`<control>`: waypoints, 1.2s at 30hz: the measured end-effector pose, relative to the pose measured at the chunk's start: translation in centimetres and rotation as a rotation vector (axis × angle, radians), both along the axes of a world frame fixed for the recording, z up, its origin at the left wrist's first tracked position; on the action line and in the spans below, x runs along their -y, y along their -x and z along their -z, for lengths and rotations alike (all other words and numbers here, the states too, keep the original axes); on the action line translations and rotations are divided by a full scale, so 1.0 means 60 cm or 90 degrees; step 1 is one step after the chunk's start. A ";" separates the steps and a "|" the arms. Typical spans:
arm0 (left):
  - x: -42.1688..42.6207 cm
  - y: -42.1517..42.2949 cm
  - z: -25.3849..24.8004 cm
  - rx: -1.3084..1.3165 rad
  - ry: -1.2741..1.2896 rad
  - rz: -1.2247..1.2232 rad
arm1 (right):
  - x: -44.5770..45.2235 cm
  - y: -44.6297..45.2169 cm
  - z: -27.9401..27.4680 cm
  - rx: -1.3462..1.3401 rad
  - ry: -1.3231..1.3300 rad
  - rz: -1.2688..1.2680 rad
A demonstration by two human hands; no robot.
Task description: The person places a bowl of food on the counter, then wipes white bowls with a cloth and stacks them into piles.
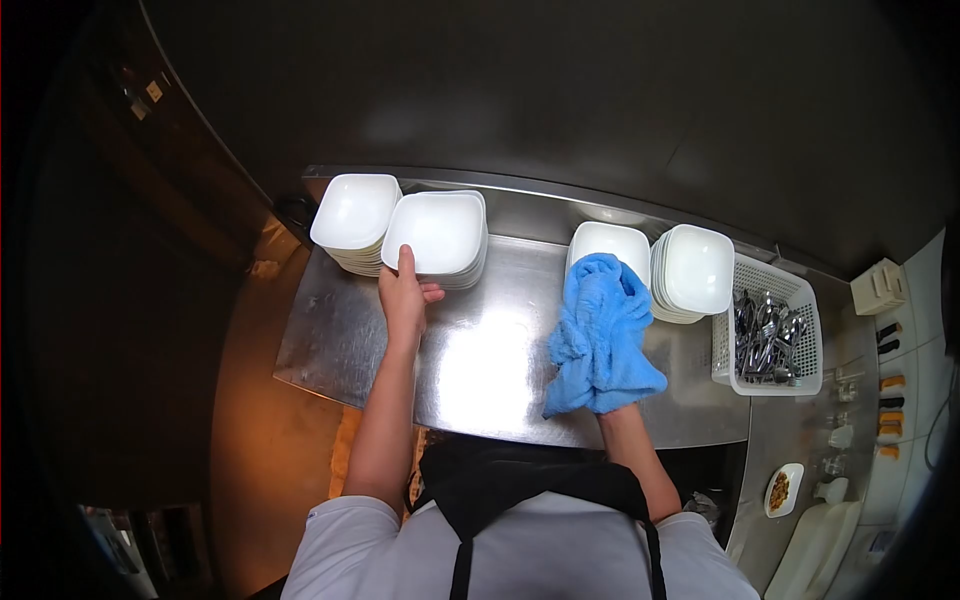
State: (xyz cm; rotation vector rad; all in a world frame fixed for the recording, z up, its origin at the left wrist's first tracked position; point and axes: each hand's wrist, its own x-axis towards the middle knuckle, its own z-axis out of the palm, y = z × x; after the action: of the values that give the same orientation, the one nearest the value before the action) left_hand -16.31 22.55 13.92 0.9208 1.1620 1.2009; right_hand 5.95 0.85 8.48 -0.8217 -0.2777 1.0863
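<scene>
On the left of the steel counter, my left hand (405, 298) grips the near edge of the top white square bowl (437, 228). The thumb lies over its rim and the fingers are outside, against the front of the stack. Another stack of white bowls (355, 210) stands directly beside it on the left. A fluffy blue towel (603, 335) covers my right hand, so its fingers are hidden; the towel drapes over it. Right behind the towel is a white bowl (608, 242), partly covered from view. To its right rises a further stack of white bowls (697, 270).
A white perforated basket (768, 388) full of metal cutlery (768, 335) stands at the counter's right end. Farther right are a small dish of food (784, 490), a white board (815, 550) and several knives on the wall. A raised steel ledge (520, 187) runs behind the bowls.
</scene>
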 end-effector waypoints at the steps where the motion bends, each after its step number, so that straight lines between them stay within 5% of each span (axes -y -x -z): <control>1: -0.005 0.000 0.000 -0.030 -0.006 -0.008 | 0.003 -0.003 0.000 0.001 0.000 0.003; 4: -0.015 -0.002 -0.003 -0.120 0.020 -0.029 | 0.015 -0.016 -0.001 0.001 -0.005 0.021; 8: -0.035 0.001 0.075 -0.360 -0.182 -0.203 | 0.046 -0.042 -0.010 0.015 -0.009 0.072; 11: 0.046 -0.043 0.069 -0.195 -0.220 -0.237 | 0.078 -0.068 -0.021 0.027 -0.007 0.135; 14: 0.147 -0.138 0.098 -0.259 -0.321 0.168 | 0.103 -0.085 -0.026 0.037 -0.006 0.186; 15: 0.157 -0.168 0.100 -0.296 -0.486 0.279 | 0.110 -0.088 -0.028 0.039 -0.007 0.199; 17: 0.167 -0.235 0.064 -0.377 -0.685 0.394 | 0.120 -0.093 -0.029 0.046 -0.006 0.219; 20: 0.161 -0.324 0.069 -0.625 -0.852 0.355 | 0.135 -0.095 -0.030 0.052 -0.007 0.240; 23: 0.135 -0.357 0.101 -0.832 -0.767 0.554 | 0.150 -0.095 -0.027 0.051 -0.006 0.262; 24: 0.134 -0.355 0.056 -0.859 -0.651 0.729 | 0.155 -0.095 -0.027 0.050 -0.007 0.269; 27: 0.138 -0.332 0.000 -0.772 -0.560 0.809 | 0.168 -0.098 -0.023 0.042 -0.006 0.283; 30: 0.137 -0.316 -0.007 -0.611 -0.502 0.774 | 0.165 -0.097 -0.021 0.044 -0.007 0.273; 36: 0.133 -0.331 0.016 -0.705 -0.613 0.751 | 0.109 -0.060 -0.013 0.058 -0.009 0.225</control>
State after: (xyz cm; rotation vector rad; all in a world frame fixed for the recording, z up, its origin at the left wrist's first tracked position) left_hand 3.56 14.56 12.98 2.6996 0.4348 0.0765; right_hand 9.55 -5.67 9.25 -0.8708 -0.2058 0.7174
